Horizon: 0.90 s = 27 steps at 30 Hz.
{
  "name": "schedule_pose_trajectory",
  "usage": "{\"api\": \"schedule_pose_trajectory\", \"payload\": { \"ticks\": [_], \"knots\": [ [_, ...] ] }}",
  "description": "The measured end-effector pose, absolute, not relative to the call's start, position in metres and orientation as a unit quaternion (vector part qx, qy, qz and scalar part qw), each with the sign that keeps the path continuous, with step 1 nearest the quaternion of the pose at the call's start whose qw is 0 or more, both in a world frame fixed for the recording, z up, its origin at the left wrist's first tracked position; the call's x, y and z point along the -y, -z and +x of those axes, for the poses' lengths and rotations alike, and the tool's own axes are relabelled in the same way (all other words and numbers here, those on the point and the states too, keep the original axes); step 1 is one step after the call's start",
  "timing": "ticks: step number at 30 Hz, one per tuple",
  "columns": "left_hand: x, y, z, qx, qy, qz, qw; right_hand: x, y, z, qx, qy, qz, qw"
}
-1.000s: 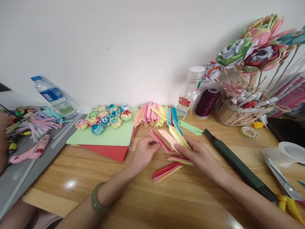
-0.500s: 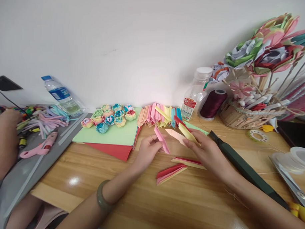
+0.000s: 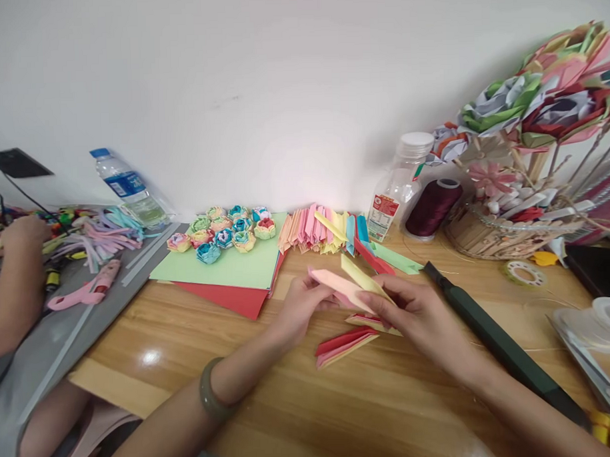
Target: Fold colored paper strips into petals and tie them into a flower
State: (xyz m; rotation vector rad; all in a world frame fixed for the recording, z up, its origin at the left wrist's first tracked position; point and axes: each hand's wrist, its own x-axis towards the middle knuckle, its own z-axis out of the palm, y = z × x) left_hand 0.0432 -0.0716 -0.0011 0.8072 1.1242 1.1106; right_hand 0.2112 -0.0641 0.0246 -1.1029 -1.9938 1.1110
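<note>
My left hand (image 3: 300, 305) is closed on a pink folded paper strip, mostly hidden behind the peach folded strip (image 3: 341, 286). Pinched in my right hand (image 3: 421, 318) are that peach strip and a yellow folded strip (image 3: 361, 278). The strips meet in the air between both hands, the peach one lying against the pink. Just below, a nested stack of red, pink and yellow folded strips (image 3: 345, 347) rests on the table. A second similar stack (image 3: 371, 321) lies behind it, partly covered by my right hand.
Behind my hands stands a row of folded paper strips (image 3: 310, 229). Paper flowers (image 3: 219, 238) sit on green sheets (image 3: 226, 274) to the left. A bottle (image 3: 391, 192), thread spool (image 3: 433, 207), basket (image 3: 510, 238) and dark green tool (image 3: 493, 332) are right. Another person's arm (image 3: 17, 285) is far left.
My hands have come together, bringing the pink strip behind the peach one. The view has shifted slightly. Both stacks on the table stay in place.
</note>
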Motion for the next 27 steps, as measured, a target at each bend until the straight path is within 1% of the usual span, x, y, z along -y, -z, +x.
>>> {"api": "schedule_pose_trajectory", "payload": {
  "ticks": [3, 8, 12, 14, 18, 22, 27],
  "knots": [
    [0.075, -0.001, 0.046, -0.464, -0.478, 0.372, 0.646, 0.068, -0.023, 0.207, 0.768, -0.409, -0.414, 0.265],
    [0.077, -0.006, 0.046, -0.460, -0.454, 0.360, 0.673, 0.062, -0.015, 0.212, 0.756, -0.375, -0.474, 0.253],
    [0.077, -0.009, 0.044, -0.412, -0.429, 0.399, 0.698, 0.058, -0.015, 0.215, 0.728, -0.422, -0.473, 0.262],
    [0.076, -0.007, 0.044, -0.403, -0.432, 0.429, 0.683, 0.058, -0.017, 0.216, 0.705, -0.468, -0.460, 0.269],
    [0.074, 0.000, 0.041, -0.460, -0.457, 0.423, 0.633, 0.058, -0.020, 0.217, 0.638, -0.568, -0.436, 0.283],
    [0.072, 0.003, 0.039, -0.470, -0.464, 0.409, 0.630, 0.058, -0.022, 0.217, 0.636, -0.576, -0.425, 0.289],
    [0.073, -0.001, 0.041, -0.454, -0.457, 0.400, 0.652, 0.059, -0.024, 0.215, 0.636, -0.593, -0.423, 0.255]
  ]
}}
